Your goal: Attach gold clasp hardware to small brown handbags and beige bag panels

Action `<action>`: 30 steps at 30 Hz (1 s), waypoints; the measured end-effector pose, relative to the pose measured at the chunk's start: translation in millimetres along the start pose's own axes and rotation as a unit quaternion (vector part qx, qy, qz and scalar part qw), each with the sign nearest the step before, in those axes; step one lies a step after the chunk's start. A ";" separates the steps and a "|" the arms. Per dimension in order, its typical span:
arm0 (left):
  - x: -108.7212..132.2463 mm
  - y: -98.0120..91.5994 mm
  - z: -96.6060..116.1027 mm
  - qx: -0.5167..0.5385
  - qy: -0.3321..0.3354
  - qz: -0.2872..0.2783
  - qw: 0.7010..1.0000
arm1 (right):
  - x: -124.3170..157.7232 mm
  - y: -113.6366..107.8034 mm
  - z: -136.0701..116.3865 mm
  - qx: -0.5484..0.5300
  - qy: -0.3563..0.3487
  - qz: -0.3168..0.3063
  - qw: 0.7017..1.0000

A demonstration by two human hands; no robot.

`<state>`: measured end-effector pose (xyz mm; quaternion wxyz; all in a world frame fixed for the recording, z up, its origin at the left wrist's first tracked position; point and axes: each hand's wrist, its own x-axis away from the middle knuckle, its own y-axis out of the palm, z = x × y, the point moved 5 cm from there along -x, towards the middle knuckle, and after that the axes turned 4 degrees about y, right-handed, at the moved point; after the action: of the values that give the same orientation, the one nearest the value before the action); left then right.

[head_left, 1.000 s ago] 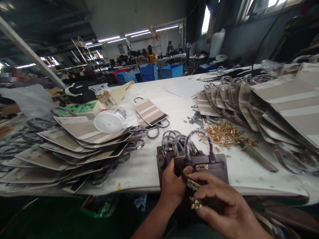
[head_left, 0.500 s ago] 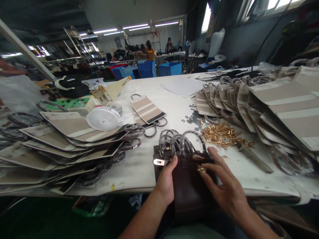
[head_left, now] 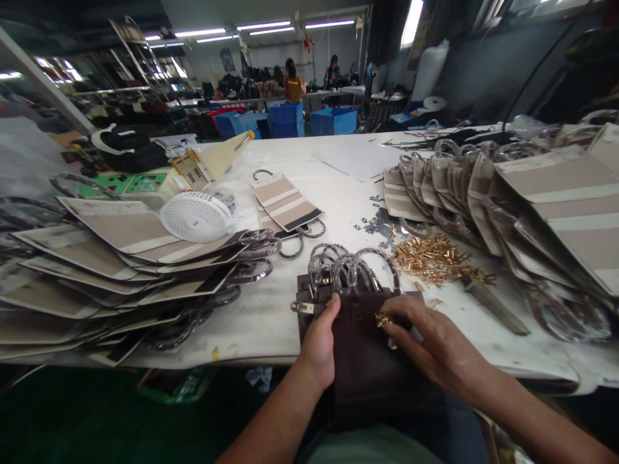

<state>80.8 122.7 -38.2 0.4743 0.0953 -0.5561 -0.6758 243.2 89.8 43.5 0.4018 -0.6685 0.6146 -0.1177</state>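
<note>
A small dark brown handbag (head_left: 367, 361) lies flat on a stack of the same bags at the near edge of the white table (head_left: 271, 316). Its wrapped handles (head_left: 353, 270) point away from me. My left hand (head_left: 319, 341) grips the bag's left side, thumb near a metal-tipped strap end (head_left: 302, 308). My right hand (head_left: 430, 348) rests on the bag's upper right and pinches a small gold metal fitting (head_left: 383, 319) between the fingertips.
A heap of gold fittings (head_left: 432, 258) and a knife-like tool (head_left: 493, 303) lie to the right. Stacks of beige striped bag panels (head_left: 120, 258) lie at the left, and a second stack of panels (head_left: 532, 193) at the right. A white fan (head_left: 196, 218) sits left of centre. People work at far tables.
The bag was held upright with my hands at its clasp; it has been laid flat on the stack. My right hand has drawn back slightly, still pinching the gold fitting.
</note>
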 end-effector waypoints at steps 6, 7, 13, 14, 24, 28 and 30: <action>-1.2 -6.6 -0.8 -0.010 0.005 0.059 0.998 | -2.1 -19.1 27.7 -0.024 0.144 -0.126 0.981; -2.0 -7.4 -0.9 -0.013 0.008 0.067 0.998 | -1.5 -20.8 31.8 -0.001 0.133 -0.141 0.981; -7.2 -12.3 -3.5 -0.036 0.023 0.076 0.996 | 4.6 -15.0 43.1 0.144 0.057 -0.149 0.977; -7.5 -12.9 -3.2 -0.041 0.029 0.073 0.996 | 5.4 -13.1 42.7 0.160 0.048 -0.145 0.975; -2.7 -0.1 -6.1 -0.069 -0.023 0.029 0.997 | 12.3 2.1 48.3 0.087 0.002 -0.044 0.995; -4.4 -1.9 -8.5 -0.051 -0.040 0.022 0.998 | 14.6 4.7 55.2 0.062 0.022 -0.011 0.998; -6.0 -4.2 -10.4 -0.040 -0.051 0.025 0.998 | 11.9 4.8 55.8 0.041 0.040 -0.029 0.998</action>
<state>88.6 120.0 -47.9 0.4652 0.0278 -0.5544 -0.6895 278.6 101.1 -0.1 0.4007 -0.6639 0.6048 -0.1814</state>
